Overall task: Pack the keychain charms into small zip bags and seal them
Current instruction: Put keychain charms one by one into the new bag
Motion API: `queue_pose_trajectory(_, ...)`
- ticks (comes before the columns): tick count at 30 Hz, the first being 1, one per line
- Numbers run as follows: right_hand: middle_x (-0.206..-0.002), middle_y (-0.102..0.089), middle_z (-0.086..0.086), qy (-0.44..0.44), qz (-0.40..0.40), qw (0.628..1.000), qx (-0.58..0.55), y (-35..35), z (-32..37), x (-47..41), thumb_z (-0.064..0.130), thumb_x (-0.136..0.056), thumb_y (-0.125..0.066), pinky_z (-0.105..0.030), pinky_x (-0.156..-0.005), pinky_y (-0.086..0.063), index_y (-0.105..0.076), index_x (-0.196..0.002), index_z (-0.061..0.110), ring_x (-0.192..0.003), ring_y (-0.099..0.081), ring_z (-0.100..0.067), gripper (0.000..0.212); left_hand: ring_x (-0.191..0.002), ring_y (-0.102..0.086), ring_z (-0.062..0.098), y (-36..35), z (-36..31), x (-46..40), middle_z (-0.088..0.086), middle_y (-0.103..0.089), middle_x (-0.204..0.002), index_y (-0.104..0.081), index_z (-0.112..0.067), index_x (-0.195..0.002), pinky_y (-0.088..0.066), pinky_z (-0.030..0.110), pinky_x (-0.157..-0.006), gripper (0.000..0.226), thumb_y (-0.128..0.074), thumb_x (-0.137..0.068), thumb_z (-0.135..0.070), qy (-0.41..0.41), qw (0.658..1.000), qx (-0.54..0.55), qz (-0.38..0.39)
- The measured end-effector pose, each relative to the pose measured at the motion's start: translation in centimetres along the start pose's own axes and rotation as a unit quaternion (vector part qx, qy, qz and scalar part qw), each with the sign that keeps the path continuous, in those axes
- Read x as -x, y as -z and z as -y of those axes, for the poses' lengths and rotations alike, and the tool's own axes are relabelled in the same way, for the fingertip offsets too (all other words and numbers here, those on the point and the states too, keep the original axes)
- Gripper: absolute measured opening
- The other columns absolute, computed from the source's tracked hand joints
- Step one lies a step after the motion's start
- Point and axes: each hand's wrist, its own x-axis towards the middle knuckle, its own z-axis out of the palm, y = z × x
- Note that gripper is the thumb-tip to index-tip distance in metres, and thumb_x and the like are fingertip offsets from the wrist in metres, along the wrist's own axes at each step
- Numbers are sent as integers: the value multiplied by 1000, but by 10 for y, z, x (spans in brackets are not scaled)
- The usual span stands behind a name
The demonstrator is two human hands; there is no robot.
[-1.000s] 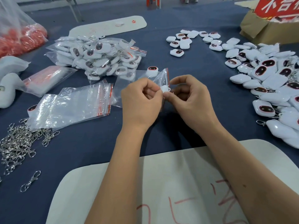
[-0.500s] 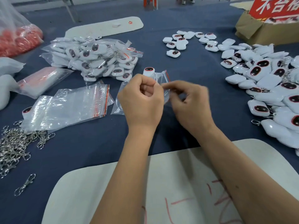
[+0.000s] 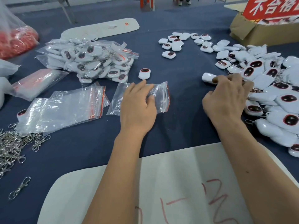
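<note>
My left hand rests fingers-down on an empty clear zip bag with a red seal strip, lying flat on the blue table. Just beyond it lies a single white charm with a dark red-rimmed face. My right hand is at the edge of the big pile of loose charms, fingers bent over it. Its index fingertip touches a plain white charm, and the thumb stays apart. A heap of packed bags lies at the upper left.
A stack of empty zip bags lies left of my left hand, with metal clasps at the left edge. A smaller group of charms sits further back. A cardboard box is at the far right, a white board under my forearms.
Both hands were together at the middle, working on a charm and bag. They have separated: the left lowered onto a flat bag, the right swung right to the charm pile.
</note>
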Motion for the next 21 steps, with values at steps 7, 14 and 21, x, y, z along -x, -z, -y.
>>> queue_pose_trajectory(7,-134,-57,-21,34,32,999,22,-6,-2,-5,9,-96,-55,-40,-101,-26,-59,-136,11,-121,-50,-44,40,-158,-8,35,-1,0,0,8,-27,-169,-52,-19,-149,-3,49,-129,47,-41,-104,-26,148,966,-210,0)
queue_pose_trajectory(14,-88,-74,3,54,6,946,-319,-4,11,3,26,-104,-60,-33,-79,-50,-76,-104,15,-85,-68,-21,19,-100,-64,22,5,-11,1,4,-70,-107,-74,-11,-104,-52,38,-91,18,-59,-93,-13,14,966,111,-232)
queue_pose_trajectory(21,-61,-63,-3,53,299,747,-591,-3,47,33,30,-105,-63,-20,-39,-35,-57,-89,19,-42,-50,-14,20,-56,-65,24,3,-14,0,14,-70,-76,-75,-4,-93,-56,34,-46,16,-60,-99,-5,41,956,287,-33)
